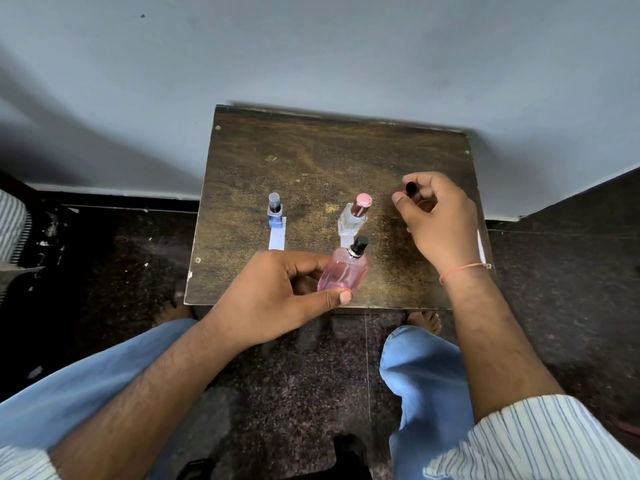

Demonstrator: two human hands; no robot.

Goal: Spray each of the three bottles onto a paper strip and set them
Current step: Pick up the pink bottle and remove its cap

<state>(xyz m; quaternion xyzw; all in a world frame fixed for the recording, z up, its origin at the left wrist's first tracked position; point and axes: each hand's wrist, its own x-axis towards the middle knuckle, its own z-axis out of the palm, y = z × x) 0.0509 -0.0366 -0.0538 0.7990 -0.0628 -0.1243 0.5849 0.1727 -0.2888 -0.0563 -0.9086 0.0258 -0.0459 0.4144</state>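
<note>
- We work over one small dark wooden tabletop (311, 161), pushed against the wall so its far edge is backed and only the near edge faces us.
- We have two hands in play. Our left hand (277, 296) is clamped round the pink bottle (343, 271), thumb below and fingers behind, holding it just above the near edge with the black sprayer tilted away; we judge this aims the nozzle toward a strip.
- Our right hand (440, 216) hovers near the right edge, fingers curled on a small black cap (410, 187), probably the pink bottle's, kept off so the nozzle is free.
- We count three bottles: the pink one in hand, a clear bottle with a pink top (355, 216) standing mid-table, and a blue bottle (275, 211) toward the left edge.
- We see two paper strips clearly: the left strip (278, 237) under the blue bottle and running toward us, and a second strip (345, 241) likewise at the clear bottle, so each scent seems to stay paired with its paper.
- A pale sliver (480, 245) at the right edge may be a third strip; we cannot tell.
</note>
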